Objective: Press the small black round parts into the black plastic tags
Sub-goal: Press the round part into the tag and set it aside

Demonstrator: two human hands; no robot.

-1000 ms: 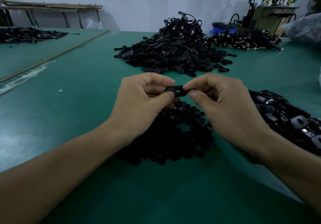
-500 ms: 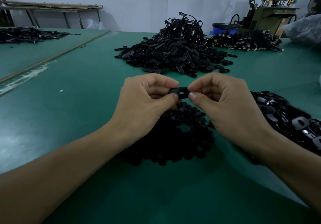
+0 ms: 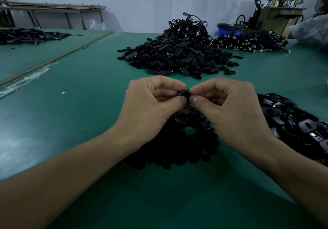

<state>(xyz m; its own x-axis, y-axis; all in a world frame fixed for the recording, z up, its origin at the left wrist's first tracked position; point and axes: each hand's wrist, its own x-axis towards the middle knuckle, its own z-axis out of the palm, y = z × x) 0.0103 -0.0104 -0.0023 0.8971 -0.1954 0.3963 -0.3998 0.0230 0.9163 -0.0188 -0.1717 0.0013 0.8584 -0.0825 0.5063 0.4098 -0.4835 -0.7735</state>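
**Figure.** Two hands meet just in front of the tall central heap of black plastic tags (image 3: 179, 54) (the landmark for every position given here). The left hand (image 3: 150, 104) and the right hand (image 3: 229, 108) each pinch one small black plastic tag (image 3: 183, 93) between thumb and curled forefinger. They hold it in the air on the viewer's side of the heap.

Only a short, rounded, matte stretch of the tag shows between the fingertips. Its long axis appears to run crosswise, from hand to hand. Which end faces which hand cannot be told, nor whether a round part sits in it.

Below the hands, nearer the viewer than the heap, lies a low spread of small black round parts (image 3: 177, 145), dull and button-like. To the heap's near right is a pile of glossier oblong tags (image 3: 292, 122), some with oval holes. Behind the heap to the right is a pile of black corded pieces with pale metal ends (image 3: 252, 41). Far to the heap's left lies a flat dark pile (image 3: 30, 35). All rest on the smooth green table mat (image 3: 79, 104).
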